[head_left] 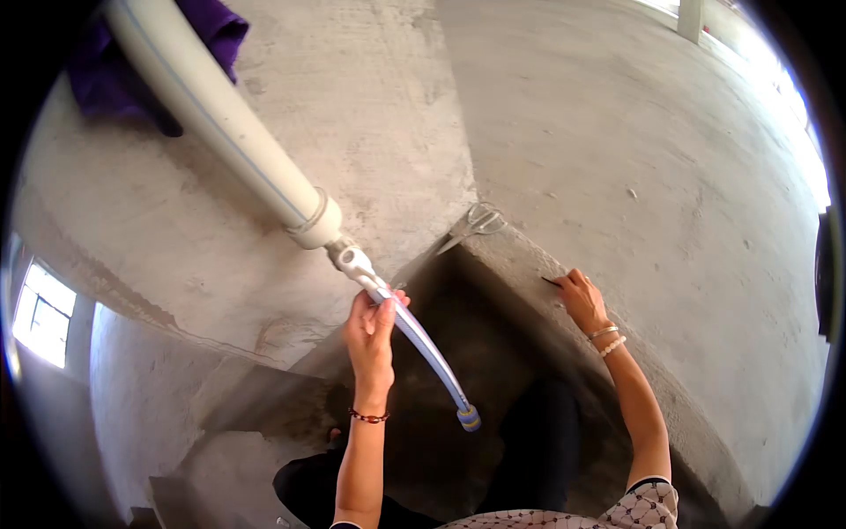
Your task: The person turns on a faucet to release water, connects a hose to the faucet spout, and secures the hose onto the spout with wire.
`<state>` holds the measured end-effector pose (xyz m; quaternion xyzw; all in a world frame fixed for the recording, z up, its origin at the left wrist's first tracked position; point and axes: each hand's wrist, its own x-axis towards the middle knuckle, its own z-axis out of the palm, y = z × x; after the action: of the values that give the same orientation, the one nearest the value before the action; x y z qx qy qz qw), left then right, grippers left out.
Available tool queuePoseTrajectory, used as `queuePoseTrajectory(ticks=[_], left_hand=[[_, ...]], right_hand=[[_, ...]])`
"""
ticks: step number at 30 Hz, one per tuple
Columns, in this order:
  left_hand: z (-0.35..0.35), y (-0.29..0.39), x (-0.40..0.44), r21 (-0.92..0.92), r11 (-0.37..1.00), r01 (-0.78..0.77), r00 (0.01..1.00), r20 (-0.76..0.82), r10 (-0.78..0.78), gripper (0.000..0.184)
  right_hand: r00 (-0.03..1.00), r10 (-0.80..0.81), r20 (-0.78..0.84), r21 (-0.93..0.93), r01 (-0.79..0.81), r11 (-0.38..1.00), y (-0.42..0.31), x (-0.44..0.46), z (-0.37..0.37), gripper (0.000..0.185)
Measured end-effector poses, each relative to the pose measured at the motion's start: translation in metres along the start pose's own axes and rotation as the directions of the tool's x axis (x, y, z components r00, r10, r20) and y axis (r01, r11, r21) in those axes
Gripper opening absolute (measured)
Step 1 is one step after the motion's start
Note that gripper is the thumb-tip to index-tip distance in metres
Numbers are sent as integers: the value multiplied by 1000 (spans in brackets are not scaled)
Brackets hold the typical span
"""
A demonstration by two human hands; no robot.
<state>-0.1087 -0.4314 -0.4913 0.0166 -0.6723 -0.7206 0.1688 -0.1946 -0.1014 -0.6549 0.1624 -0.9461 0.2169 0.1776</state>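
A thick cream pipe (229,132) with a blue stripe runs down from the upper left to a metal fitting and a white valve (354,262). From the valve hangs a pale blue-white hose (427,350) with a blue and yellow end. My left hand (370,331) is closed round the hose's upper part, just below the valve. On the concrete ledge at the right, my right hand (582,300) pinches a small dark thin object (551,282), too small to name. Scissors (476,222) lie on the ledge corner between the hands, touching neither.
Purple cloth (110,70) lies behind the pipe at the upper left. Concrete walls or slabs surround a dark recess (467,309) with a raised concrete edge. My dark-clad legs (542,441) are in it. A bright window (44,313) shows at the far left.
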Motion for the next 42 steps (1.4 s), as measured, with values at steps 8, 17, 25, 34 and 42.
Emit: queuePoseTrajectory(ticks=[8,17,25,34,42], left_hand=[[-2,-1,3,-89,996,1,999,40,3,29],[-3,0,5,-187,982,35,996,87,-19,23],[-7,-2,6,-173,984,30,992,125,-9,22],[-9,-2,8,-150,989,21,991,132,-1,23],[-12,0,9,-114,993,39,986,165,-20,28]], right_hand=[[999,-2,-37,-162,-4,987,-18,15,-2,6],[920,-368,-138,283,392,875,-214,91,-118,11],[864,-471,-178,204,501,841,-220,122,-119,8],[667,-745,-12,49,744,666,-237,148,-122,7],[657,-583,477,642,193,742,-247,174,-126,12]])
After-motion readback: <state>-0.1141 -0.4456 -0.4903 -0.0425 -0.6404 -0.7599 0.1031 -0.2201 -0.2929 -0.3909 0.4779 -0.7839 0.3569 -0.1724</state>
